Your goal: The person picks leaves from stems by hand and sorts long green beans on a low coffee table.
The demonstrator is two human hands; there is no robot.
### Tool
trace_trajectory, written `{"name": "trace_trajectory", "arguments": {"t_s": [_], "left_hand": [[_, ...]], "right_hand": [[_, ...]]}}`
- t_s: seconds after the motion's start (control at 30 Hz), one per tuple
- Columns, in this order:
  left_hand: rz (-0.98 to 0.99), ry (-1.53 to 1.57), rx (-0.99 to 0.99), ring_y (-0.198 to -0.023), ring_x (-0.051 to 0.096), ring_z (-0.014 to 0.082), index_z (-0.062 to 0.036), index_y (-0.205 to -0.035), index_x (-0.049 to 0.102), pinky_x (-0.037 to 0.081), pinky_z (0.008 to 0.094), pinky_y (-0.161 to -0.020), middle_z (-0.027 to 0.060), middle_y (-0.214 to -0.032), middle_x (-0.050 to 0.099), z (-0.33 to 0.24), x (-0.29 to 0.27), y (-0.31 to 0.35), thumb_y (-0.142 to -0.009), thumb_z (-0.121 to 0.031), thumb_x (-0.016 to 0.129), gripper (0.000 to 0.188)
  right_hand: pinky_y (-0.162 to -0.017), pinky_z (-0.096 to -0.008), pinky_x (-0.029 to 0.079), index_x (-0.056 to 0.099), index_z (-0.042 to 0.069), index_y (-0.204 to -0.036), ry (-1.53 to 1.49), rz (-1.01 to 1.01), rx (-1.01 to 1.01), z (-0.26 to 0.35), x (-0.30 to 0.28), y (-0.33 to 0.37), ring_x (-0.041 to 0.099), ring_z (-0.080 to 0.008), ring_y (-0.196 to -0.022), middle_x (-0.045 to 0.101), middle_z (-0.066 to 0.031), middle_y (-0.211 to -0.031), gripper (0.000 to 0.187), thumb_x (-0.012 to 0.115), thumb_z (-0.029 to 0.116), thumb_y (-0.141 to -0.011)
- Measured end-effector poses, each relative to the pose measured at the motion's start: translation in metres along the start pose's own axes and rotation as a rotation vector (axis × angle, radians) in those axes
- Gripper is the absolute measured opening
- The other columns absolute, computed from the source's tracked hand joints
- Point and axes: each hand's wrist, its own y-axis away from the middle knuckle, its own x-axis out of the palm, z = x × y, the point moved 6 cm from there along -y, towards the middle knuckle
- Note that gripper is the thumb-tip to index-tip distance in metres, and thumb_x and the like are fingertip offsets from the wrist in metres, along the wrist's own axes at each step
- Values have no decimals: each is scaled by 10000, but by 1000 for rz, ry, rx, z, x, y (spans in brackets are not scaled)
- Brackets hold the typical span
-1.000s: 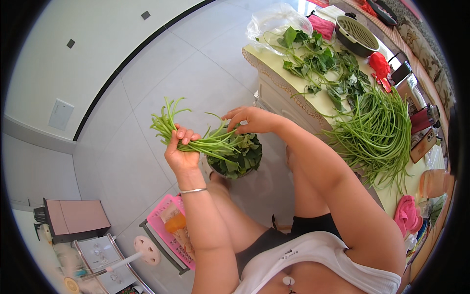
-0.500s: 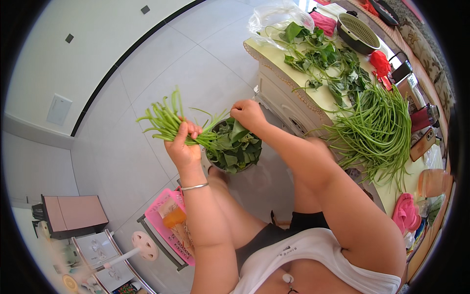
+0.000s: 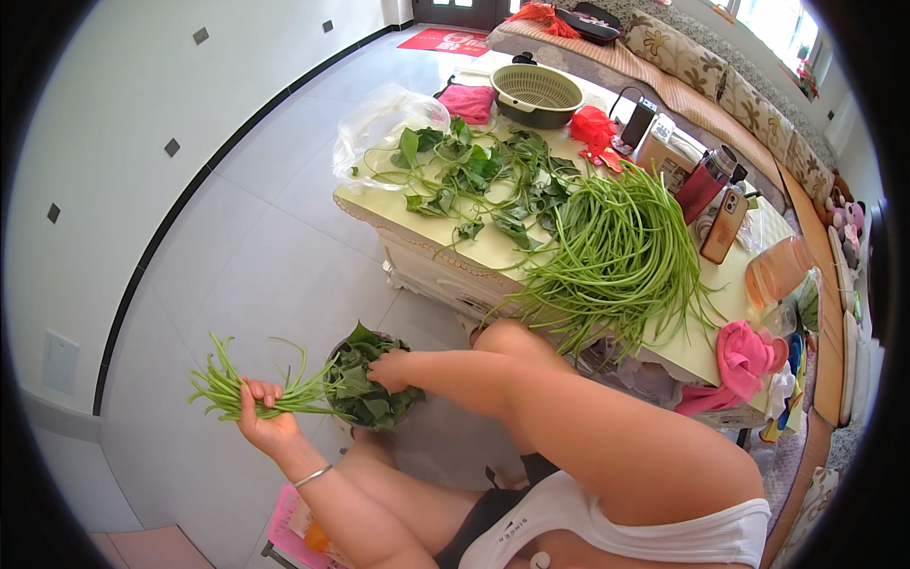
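Note:
My left hand (image 3: 263, 406) is closed round a bunch of long green leaf stalks (image 3: 223, 384), held out to the left of a round pot. The stalks' other ends reach to the pot's rim. Dark green leaves (image 3: 365, 394) heap up inside the pot (image 3: 413, 410), which is on the floor between my legs. My right hand (image 3: 387, 370) is down on this heap with its fingers curled, and its fingertips are hidden among the leaves. On the table to the right lies a big pile of stripped green stalks (image 3: 630, 256), with leafy stems (image 3: 474, 171) spread beyond it.
The pale yellow table (image 3: 474, 248) also bears a plastic bag (image 3: 393, 123), a colander in a basin (image 3: 538, 90), a red flask (image 3: 706, 185), a phone (image 3: 725, 226) and a pink cloth (image 3: 739, 365). A pink basket (image 3: 289, 526) stands by my left leg. A patterned sofa (image 3: 682, 57) lies behind.
My view has swung up and to the right. My right hand has gone from pulling at a leaf above the pot down onto the leaf heap. My left hand still grips the stalks.

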Motion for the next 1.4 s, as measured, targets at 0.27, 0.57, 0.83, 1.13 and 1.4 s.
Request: {"name": "trace_trajectory", "arguments": {"t_s": [0.27, 0.57, 0.83, 1.13, 1.4], "left_hand": [[-50, 10, -89, -600, 387, 119, -39, -952, 533, 328, 285, -591, 11, -707, 451, 20, -11, -6, -905, -123, 544, 97], [-75, 91, -206, -593, 407, 131, -44, -930, 533, 354, 292, -591, 16, -707, 471, 57, -4, -12, -900, -121, 535, 82], [-105, 53, -263, -591, 429, 137, -42, -914, 543, 369, 295, -589, 26, -712, 497, 68, 9, -10, -874, -107, 549, 77], [-111, 50, -321, -592, 444, 142, -45, -918, 556, 372, 301, -596, 33, -717, 510, 78, 13, -11, -844, -98, 574, 93], [-104, 47, -353, -598, 443, 147, -34, -944, 546, 374, 306, -596, 37, -718, 510, 78, 11, -13, -835, -100, 581, 132]], "right_hand": [[-786, -389, 498, 616, 64, -1093, -734, -692, -30, 2, -107, 45, 636, -289, -899, 659, -160, -957, 312, 573, 132, -791], [-736, -313, 501, 653, 37, -997, -934, -958, 117, -83, -219, 144, 638, -206, -809, 680, -105, -903, 218, 574, 113, -809], [-991, -536, 366, 371, 82, -1350, 43, -824, 946, -203, -224, 264, 329, -382, -1306, 348, -223, -1385, 637, 625, 118, -767], [-698, -385, 513, 658, 40, -952, -26, -1148, 576, -258, -212, 315, 639, -332, -805, 655, -159, -908, 242, 537, 42, -742], [-548, -222, 471, 659, -14, -947, -1034, -1490, 259, -326, -286, 363, 575, -98, -578, 653, -55, -774, 179, 564, -11, -795]]}}
